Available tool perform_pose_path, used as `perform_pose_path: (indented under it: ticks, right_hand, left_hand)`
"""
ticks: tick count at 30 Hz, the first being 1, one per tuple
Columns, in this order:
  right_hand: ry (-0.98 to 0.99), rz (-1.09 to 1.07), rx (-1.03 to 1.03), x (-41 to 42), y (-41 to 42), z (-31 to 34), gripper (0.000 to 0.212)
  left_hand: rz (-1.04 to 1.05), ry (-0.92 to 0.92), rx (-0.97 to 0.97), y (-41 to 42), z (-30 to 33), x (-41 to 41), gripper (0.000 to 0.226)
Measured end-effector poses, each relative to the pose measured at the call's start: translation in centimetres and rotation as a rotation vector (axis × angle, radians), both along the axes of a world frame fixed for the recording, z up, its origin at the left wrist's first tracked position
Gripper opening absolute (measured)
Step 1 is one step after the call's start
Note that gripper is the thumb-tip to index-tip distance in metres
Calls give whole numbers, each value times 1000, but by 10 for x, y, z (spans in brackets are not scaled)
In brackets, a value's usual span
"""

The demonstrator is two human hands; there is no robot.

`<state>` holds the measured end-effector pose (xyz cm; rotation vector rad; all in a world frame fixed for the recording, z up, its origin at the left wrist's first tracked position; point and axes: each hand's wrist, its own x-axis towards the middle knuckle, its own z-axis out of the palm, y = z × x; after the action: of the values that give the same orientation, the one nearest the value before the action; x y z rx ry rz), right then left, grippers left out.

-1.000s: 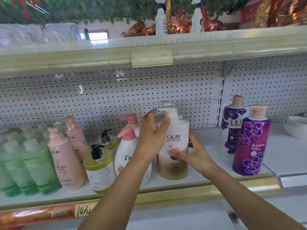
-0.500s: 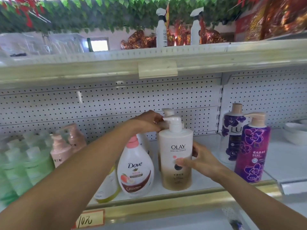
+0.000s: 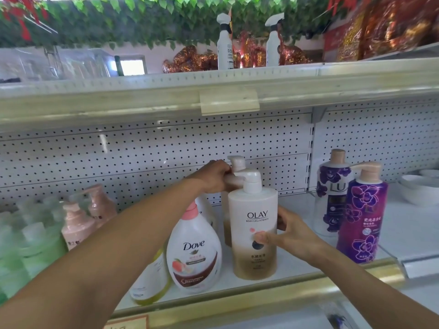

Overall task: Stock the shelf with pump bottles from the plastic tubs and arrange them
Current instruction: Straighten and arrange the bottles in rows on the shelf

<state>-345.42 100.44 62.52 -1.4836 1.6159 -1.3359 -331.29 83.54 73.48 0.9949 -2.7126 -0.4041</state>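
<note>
A white and gold Olay pump bottle [image 3: 253, 224] stands upright near the front of the white shelf [image 3: 403, 236]. My right hand [image 3: 288, 236] holds its body from the right, thumb across the label. My left hand [image 3: 215, 176] grips the pump spout at its top left. A second Olay bottle [image 3: 236, 162] stands right behind it, mostly hidden. A white Dove bottle [image 3: 193, 250] stands just left of it. Two purple Lux bottles [image 3: 361, 214] stand to the right.
Pink bottles [image 3: 78, 224], green bottles [image 3: 28, 245] and a yellow bottle [image 3: 149, 281] fill the shelf's left part. White bowls [image 3: 418, 188] sit at the far right. The upper shelf [image 3: 228, 91] hangs close overhead with spray bottles [image 3: 224, 43] on it.
My left hand has moved from the bottle's shoulder up to the pump spout. The Olay bottle's label has come round to face front. My view has shifted lower and closer.
</note>
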Motion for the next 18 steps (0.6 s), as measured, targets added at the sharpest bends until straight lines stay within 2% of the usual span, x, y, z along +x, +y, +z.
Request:
perform_pose_path:
  ticks: [7,11,14,16,18]
  right_hand:
    - [0,-18,1,-1,-1,-2,56]
    - [0,-35,-1,1,0,-5,64]
    - [36,-75,-10,3,3,-7,75]
    - [35,-120,-71,7,6,-6,84]
    - [31,-153,-144,9,9,-1,81]
  left_hand:
    - [-30,54,31,-21,-8,-2,34]
    - [1,-10,60,-16,-2,4,50]
    - [68,-61,-25,2,12,17,64]
    - [101,65,-100,24,13,33,55]
    - [51,273,-150,50,1,49,48]
